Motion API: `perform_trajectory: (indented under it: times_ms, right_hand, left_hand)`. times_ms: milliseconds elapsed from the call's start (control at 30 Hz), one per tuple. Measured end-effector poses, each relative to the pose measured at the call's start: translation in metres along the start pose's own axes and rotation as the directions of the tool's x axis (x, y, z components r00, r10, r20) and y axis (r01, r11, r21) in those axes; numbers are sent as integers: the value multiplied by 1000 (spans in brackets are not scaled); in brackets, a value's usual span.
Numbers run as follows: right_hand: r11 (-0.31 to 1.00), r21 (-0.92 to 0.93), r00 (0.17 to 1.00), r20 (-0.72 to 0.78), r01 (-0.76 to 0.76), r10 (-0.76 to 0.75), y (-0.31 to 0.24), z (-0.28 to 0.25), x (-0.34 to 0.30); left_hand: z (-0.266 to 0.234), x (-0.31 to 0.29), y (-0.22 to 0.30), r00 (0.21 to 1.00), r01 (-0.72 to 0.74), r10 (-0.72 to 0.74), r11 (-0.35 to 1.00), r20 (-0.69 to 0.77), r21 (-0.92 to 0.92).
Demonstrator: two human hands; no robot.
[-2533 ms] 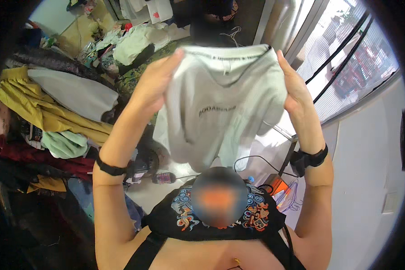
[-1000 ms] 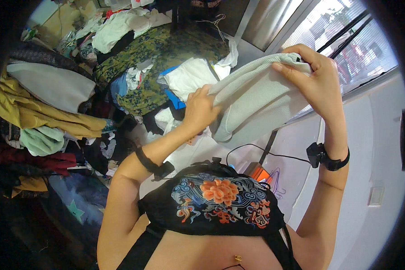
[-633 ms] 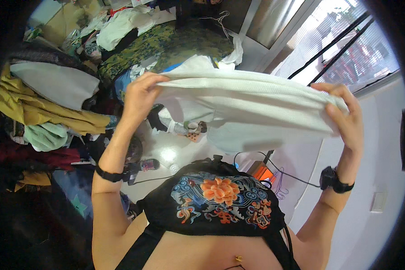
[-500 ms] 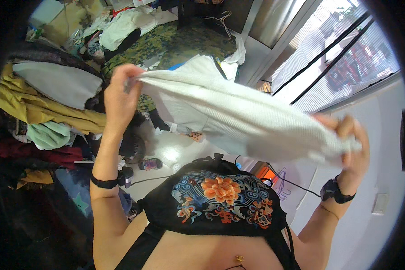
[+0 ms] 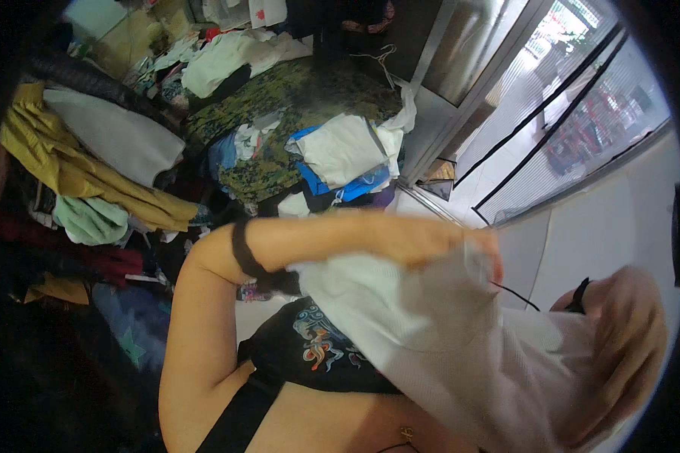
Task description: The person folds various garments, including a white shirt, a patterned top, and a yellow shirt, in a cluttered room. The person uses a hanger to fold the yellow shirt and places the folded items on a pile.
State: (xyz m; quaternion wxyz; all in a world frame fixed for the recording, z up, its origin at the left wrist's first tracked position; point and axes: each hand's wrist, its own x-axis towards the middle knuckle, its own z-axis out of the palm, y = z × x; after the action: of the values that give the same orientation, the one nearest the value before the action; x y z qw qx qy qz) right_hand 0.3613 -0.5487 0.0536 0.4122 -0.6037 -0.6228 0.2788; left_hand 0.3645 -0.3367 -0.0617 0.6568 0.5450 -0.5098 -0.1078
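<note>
The broad dark-green camouflage cloth (image 5: 253, 181) bore several loose things: near its right end, a stack of folded white fabric (image 5: 344, 151) with bright blue cloth (image 5: 321, 179) showing beneath, and toward its left end, crumpled pale scraps (image 5: 255, 140) beside a blue bundle (image 5: 223, 151); whether that bundle was a pouch could not be told. Beyond its far left edge lay a rumpled white cloth heap (image 5: 238, 64). The light grey, fine-ribbed knit garment (image 5: 415, 309) was in the air on the near side of the camouflage cloth and to its right, partly in front of the person's black top with coloured embroidery (image 5: 325, 343). Its long axis ran slantwise, one end nearer the camouflage cloth, the other sloping away to the right and toward the person; which end held the collar could not be made out. The left hand (image 5: 431, 240), its forearm reaching across in front of the camouflage cloth, grasped the garment's upper edge with curled fingers. The right hand (image 5: 633, 332), blurred and farther right, lay against the garment's lower end, and how firmly it gripped could not be told. Left of the camouflage cloth sprawled a mustard-yellow garment (image 5: 91, 185) and a fluffy pale green cloth (image 5: 91, 220).
</note>
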Motion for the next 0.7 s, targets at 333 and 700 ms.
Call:
perform_trajectory:
  times_ms: [333,700]
  right_hand:
    - [613,-474,775,-409,-632,483,155,-75,26]
    - [891,334,917,354,-308,185,152,31,20]
  left_hand:
    - [45,-47,-70,912,399,-410,874,22,-276]
    - [47,-122,-77,660,380,-751,307,23,-873]
